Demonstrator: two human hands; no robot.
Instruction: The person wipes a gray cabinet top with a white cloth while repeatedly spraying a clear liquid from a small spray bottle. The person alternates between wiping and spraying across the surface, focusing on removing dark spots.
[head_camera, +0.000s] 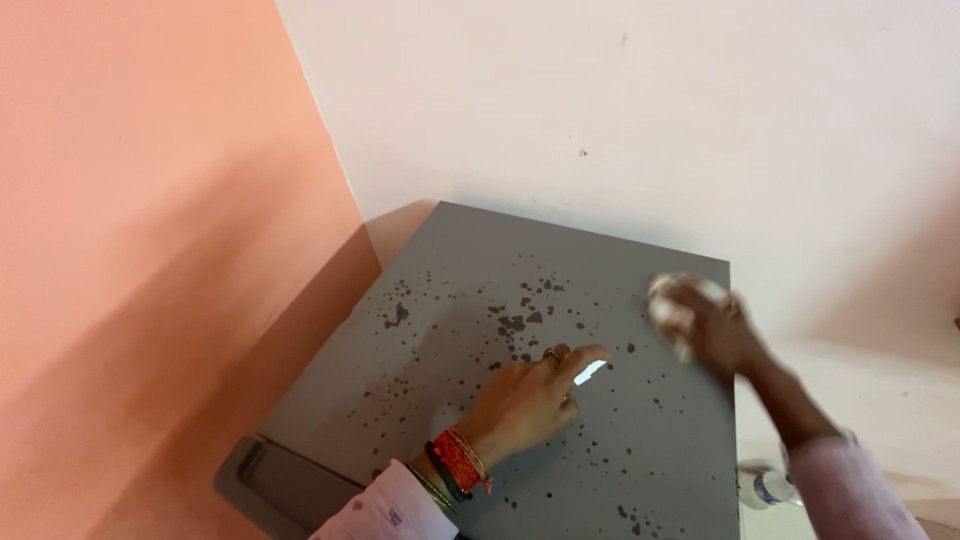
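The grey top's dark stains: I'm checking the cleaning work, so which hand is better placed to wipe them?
Probably the right hand: it holds a white cloth above the grey top. The left hand rests flat beside the stains.

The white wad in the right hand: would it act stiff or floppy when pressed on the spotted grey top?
The white wad looks crumpled and bunched in the right hand, so it is probably soft and would flatten under pressure. It seems light, since the fingers alone enclose it. Motion blur hides its material, cloth or paper.
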